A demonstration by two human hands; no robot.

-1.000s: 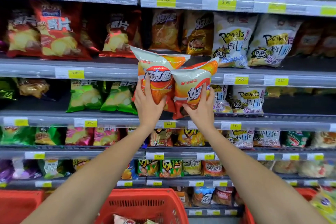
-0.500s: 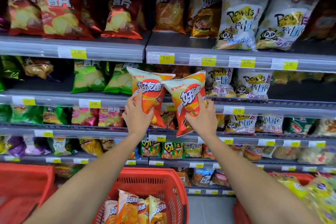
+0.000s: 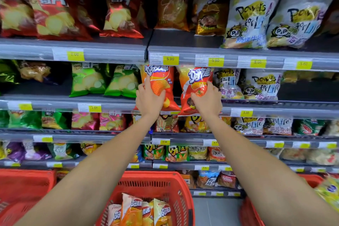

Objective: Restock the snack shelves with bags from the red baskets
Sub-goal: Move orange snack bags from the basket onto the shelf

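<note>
At the front edge of the second shelf [image 3: 275,109], under the yellow 5.90 price tag [image 3: 170,59], two orange-red chip bags are standing upright side by side. The left hand [image 3: 148,100] is gripping the lower part of the left bag [image 3: 162,80], with the thumb curling across its front. The right hand [image 3: 207,102] is clasping the lower part of the right bag [image 3: 196,80] in the same way. Both bags' bottom seams are overlapping the shelf's front rail. Green chip bags [image 3: 88,80] are sitting just to their left and white panda-print bags [image 3: 229,83] just to their right. Below, between the forearms, the middle red basket [image 3: 156,180] is holding more orange bags [image 3: 139,209]. Other red baskets are showing at the lower left [image 3: 23,185] and lower right [image 3: 253,213].
</note>
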